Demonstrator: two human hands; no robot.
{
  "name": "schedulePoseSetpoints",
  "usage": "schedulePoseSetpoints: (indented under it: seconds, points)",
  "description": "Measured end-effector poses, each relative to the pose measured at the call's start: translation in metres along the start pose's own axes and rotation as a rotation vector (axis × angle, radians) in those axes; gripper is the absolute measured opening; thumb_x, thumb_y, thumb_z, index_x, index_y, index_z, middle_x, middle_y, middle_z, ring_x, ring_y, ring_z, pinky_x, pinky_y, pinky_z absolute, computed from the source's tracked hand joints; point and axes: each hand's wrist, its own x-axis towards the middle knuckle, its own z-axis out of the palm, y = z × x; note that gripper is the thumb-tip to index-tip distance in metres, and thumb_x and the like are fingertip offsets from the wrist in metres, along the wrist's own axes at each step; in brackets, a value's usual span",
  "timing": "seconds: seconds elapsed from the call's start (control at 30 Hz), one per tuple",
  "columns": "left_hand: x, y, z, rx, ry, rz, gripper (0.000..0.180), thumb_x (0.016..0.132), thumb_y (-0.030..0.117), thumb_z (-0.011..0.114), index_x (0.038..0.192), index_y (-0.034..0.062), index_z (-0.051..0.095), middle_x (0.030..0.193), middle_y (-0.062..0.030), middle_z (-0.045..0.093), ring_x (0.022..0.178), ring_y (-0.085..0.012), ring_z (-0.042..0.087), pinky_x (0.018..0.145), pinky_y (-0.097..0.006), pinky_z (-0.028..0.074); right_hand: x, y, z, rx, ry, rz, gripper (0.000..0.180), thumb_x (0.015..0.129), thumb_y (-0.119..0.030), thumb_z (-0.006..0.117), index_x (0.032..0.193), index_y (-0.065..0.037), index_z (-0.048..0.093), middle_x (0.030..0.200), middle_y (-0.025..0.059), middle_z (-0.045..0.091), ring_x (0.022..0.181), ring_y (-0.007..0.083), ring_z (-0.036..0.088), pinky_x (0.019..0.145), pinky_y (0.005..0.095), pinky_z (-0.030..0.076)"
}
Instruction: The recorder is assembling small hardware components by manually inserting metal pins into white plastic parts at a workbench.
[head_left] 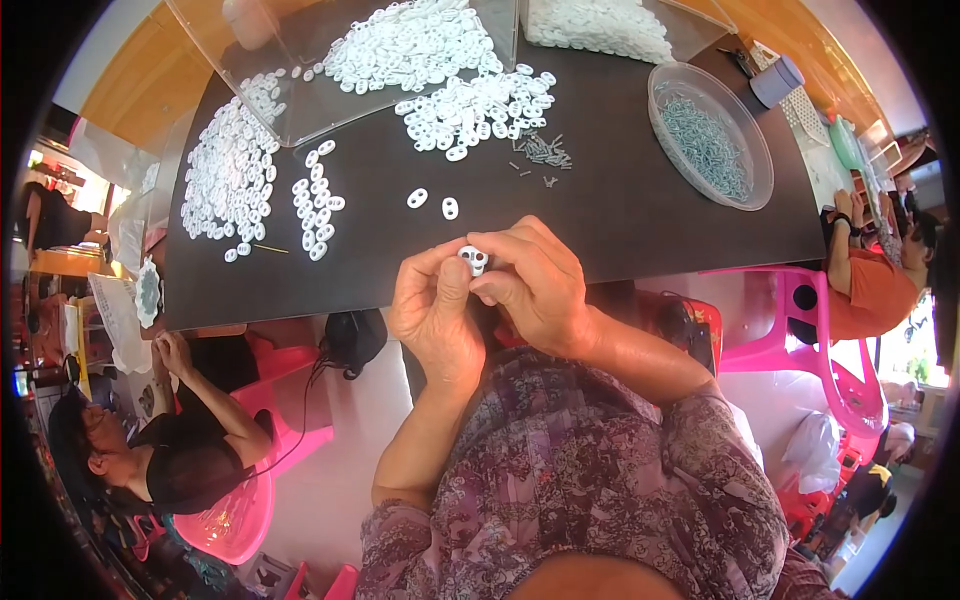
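Pinching 1 small white oval piece (473,259) between both hands, just off the near edge of a dark table (620,200).
Left hand (435,305) and right hand (535,285) are curled closed around it, likely mid-assembly; next probably needs a metal pin (540,150) from beyond that edge.

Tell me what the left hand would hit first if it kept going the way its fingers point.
The left hand points up the table; beyond the white piece it pinches, probably the two loose white pieces, though height is unclear.

No packages, labels, signs or screens are visible.
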Motion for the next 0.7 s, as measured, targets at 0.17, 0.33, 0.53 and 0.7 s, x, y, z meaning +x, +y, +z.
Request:
schedulePoseSetpoints:
  seconds: [0.17, 0.33, 0.53, 0.7]
  points:
    - [-0.002, 0.007, 0.005, -0.011, -0.020, -0.007, 0.019, 0.091, 0.013, 0.062, 0.100, -0.0035, 0.059, 0.094, -0.0074, 0.062, 0.080, -0.0106, 0.057, 0.074, -0.024, 0.047, 0.002, -0.001, 0.000, 0.011, 0.039, -0.033, 0.030, 0.072, 0.004, 0.068, 0.101, 0.005, 0.060, 0.080, 0.0089, 0.062, 0.065, 0.0201, 0.054, 0.058, 0.0297, 0.044]
    - [-0.004, 0.006, 0.006, 0.015, -0.038, 0.017, 0.018, 0.092, 0.013, 0.060, 0.101, -0.0031, 0.058, 0.094, -0.0057, 0.061, 0.077, -0.0082, 0.054, 0.072, -0.022, 0.045, 0.000, 0.004, 0.003, -0.035, 0.063, -0.114, 0.030, 0.072, 0.001, 0.069, 0.099, 0.003, 0.057, 0.081, 0.0102, 0.060, 0.066, 0.0229, 0.053, 0.057, 0.0320, 0.044]
    - [-0.009, 0.000, 0.001, 0.022, -0.032, 0.094, 0.019, 0.095, 0.015, 0.057, 0.101, -0.0023, 0.058, 0.093, -0.0030, 0.058, 0.080, -0.0064, 0.051, 0.074, -0.021, 0.043, -0.003, -0.001, 0.006, -0.057, 0.069, -0.136, 0.032, 0.073, -0.004, 0.071, 0.100, 0.002, 0.055, 0.085, 0.0116, 0.057, 0.069, 0.0261, 0.052, 0.058, 0.0348, 0.045]
    - [-0.012, 0.000, 0.001, -0.019, -0.012, 0.059, 0.019, 0.094, 0.015, 0.058, 0.103, -0.0019, 0.058, 0.088, -0.0024, 0.055, 0.079, -0.0074, 0.051, 0.071, -0.022, 0.044, -0.004, -0.004, 0.007, -0.034, 0.075, -0.090, 0.031, 0.074, -0.006, 0.071, 0.100, 0.002, 0.056, 0.086, 0.0117, 0.057, 0.070, 0.0264, 0.052, 0.060, 0.0351, 0.045]
